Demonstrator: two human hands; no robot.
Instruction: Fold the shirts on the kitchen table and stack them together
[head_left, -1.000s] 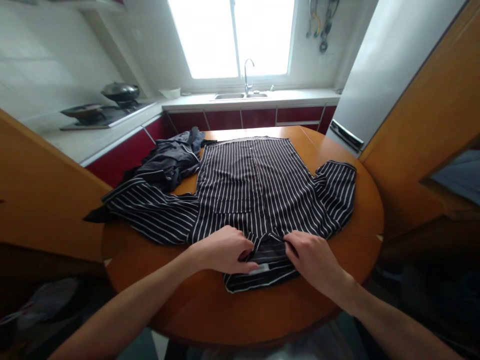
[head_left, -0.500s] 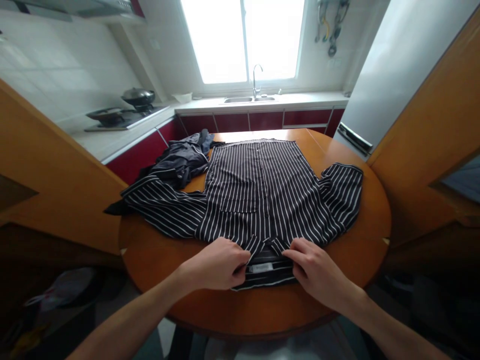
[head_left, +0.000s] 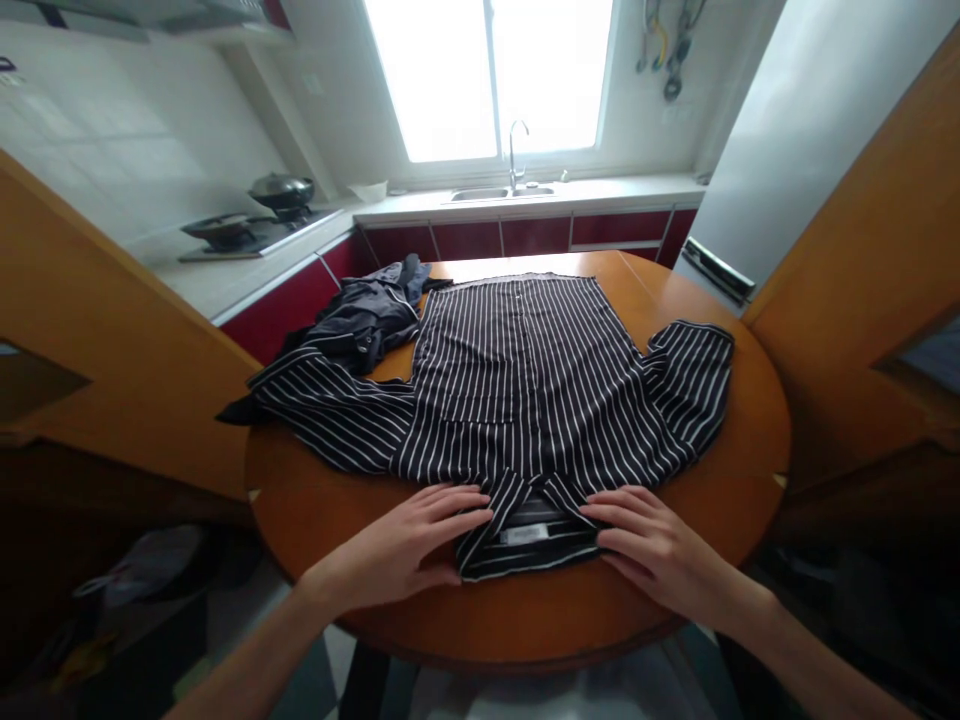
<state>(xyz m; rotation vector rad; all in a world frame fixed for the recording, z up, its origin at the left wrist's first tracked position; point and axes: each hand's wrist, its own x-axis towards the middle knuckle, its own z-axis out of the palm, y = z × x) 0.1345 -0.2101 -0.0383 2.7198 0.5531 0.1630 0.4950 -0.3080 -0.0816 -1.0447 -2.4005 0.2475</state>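
Pinches released, left hand (head_left: 401, 550) and right hand (head_left: 660, 545) rest at the shirt collar's (head_left: 507, 500) sides, fingers slightly apart, clamping nothing.

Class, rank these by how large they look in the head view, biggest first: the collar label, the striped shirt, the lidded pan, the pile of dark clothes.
1. Striped shirt
2. Pile of dark clothes
3. Lidded pan
4. Collar label

No readable text — the white collar label (head_left: 525, 534) is blurred.
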